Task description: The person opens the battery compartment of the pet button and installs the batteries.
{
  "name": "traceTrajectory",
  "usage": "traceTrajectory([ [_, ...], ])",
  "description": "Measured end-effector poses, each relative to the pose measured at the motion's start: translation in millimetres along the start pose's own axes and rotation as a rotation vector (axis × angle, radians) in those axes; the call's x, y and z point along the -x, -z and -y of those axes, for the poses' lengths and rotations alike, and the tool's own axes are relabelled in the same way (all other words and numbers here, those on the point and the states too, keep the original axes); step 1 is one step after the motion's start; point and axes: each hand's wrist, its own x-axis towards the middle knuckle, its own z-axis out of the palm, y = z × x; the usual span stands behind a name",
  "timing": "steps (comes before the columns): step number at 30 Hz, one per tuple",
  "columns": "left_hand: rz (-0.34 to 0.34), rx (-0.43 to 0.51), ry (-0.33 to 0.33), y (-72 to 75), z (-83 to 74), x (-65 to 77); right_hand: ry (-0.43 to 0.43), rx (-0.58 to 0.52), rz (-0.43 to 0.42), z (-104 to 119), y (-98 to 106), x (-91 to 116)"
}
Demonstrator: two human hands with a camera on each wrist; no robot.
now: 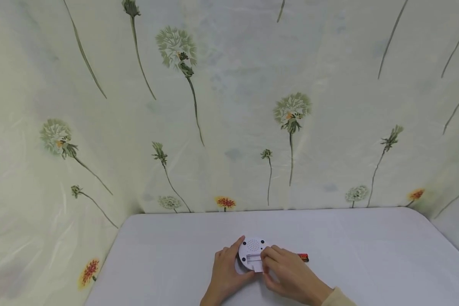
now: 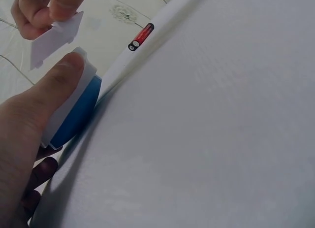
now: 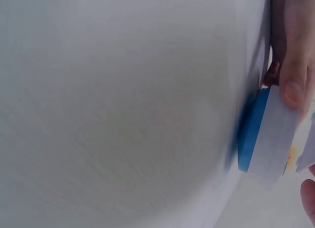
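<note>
A round white device (image 1: 253, 245) with a blue underside lies face down on the table, its back up with speaker holes, small dark feet and an uncovered battery compartment (image 1: 253, 257). My left hand (image 1: 226, 268) grips it by the edge, the thumb on the near side. Between the thumb and fingers of my right hand (image 1: 287, 272) is a thin white battery cover (image 2: 56, 41), held tilted just off the device in the left wrist view. A red and black battery (image 1: 303, 257) lies to the right, partly hidden behind the right hand in the head view.
The white-covered table (image 1: 168, 250) has rounded far corners. Behind it and at its left hangs a pale curtain-like sheet (image 1: 229, 106) printed with dandelions, meeting the table's back edge.
</note>
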Motion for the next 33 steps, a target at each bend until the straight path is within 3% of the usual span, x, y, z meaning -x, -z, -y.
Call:
traceTrajectory([
  [11, 0.036, 0.007, 0.024, 0.2, -2.3, 1.8, -0.030, 0.008, 0.025, 13, 5, 20],
  [17, 0.063, 0.020, 0.060, 0.2, -3.8, 3.3, -0.116, -0.066, 0.158, 22, 12, 28],
  [26, 0.063, 0.013, 0.054, -0.2, -2.7, 6.3, -0.048, -0.176, 0.342, 22, 6, 45],
  [33, 0.009, 0.002, 0.006, 0.8, -2.9, 0.6, -0.096, -0.152, 0.492, 24, 4, 44],
])
